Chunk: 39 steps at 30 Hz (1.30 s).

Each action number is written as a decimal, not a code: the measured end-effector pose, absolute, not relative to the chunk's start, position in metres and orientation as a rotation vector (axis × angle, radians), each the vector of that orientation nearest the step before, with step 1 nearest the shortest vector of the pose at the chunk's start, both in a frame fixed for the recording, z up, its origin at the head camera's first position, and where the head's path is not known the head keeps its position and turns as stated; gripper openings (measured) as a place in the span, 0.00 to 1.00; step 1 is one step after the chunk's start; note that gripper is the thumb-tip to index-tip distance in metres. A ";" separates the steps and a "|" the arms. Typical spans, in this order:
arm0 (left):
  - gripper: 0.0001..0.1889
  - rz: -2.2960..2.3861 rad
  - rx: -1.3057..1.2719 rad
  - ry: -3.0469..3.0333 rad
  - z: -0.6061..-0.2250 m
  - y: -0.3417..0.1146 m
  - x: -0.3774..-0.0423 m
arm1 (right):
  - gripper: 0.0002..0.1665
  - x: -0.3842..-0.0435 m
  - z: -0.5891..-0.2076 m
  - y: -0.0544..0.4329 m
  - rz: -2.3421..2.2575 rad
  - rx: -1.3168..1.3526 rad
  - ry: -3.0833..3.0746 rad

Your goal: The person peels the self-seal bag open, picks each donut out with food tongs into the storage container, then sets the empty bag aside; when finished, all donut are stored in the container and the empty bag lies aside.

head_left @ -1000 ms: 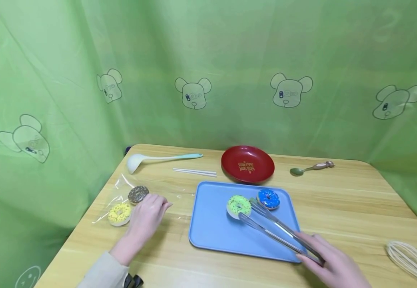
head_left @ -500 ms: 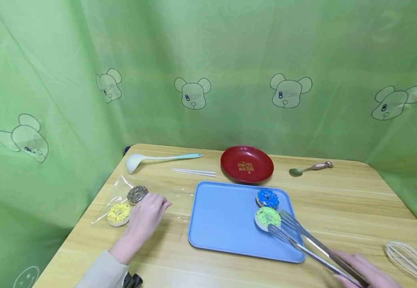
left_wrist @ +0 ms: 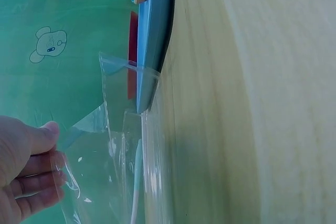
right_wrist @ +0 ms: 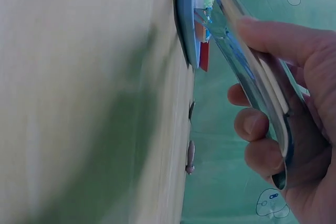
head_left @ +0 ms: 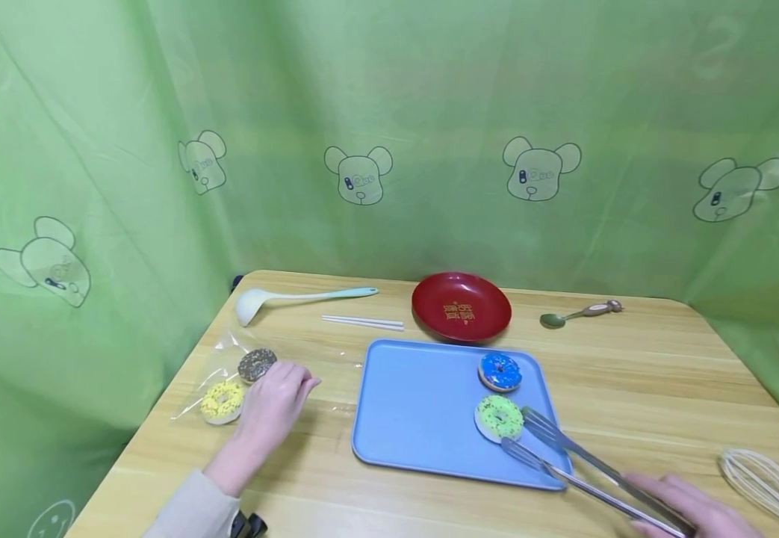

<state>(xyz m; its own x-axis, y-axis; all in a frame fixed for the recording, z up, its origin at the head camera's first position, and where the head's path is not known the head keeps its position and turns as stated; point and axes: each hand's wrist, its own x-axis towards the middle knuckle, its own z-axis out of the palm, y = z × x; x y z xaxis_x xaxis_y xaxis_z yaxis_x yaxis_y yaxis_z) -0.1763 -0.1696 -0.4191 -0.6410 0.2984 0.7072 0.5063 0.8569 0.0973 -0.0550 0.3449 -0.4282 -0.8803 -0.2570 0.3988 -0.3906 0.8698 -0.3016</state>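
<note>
My left hand pinches the edge of a clear plastic bag, as the left wrist view shows. Inside the bag are a dark brown sprinkled donut and a yellow one, lying flat on the table. With my right hand I grip a pair of metal tongs, fingers curled round the arms. The tong tips are parted, right at the right edge of a green donut on the blue tray. A blue donut lies just behind the green one.
Behind the tray stands a red plate. White chopsticks and a ladle lie at the back left, a spoon at the back right. A whisk lies at the right edge. Green curtain surrounds the table.
The tongs carried the green donut rightward across the tray, then it came down in front of the blue donut. My right hand moved right with it; my left hand stayed put.
</note>
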 end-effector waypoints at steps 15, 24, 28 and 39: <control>0.06 -0.396 -0.571 -2.334 -0.420 -0.166 -0.175 | 0.32 -0.051 -0.407 0.351 0.623 0.419 -2.652; 0.07 -0.437 -0.536 -2.369 -0.420 -0.165 -0.173 | 0.26 -0.076 -0.397 0.304 0.729 0.622 -2.776; 0.06 -0.429 -0.543 -2.380 -0.420 -0.165 -0.173 | 0.24 -0.087 -0.396 0.277 0.702 0.614 -2.839; 0.06 -0.442 -0.564 -2.319 -0.419 -0.169 -0.172 | 0.25 -0.122 -0.408 0.213 0.799 0.699 -2.779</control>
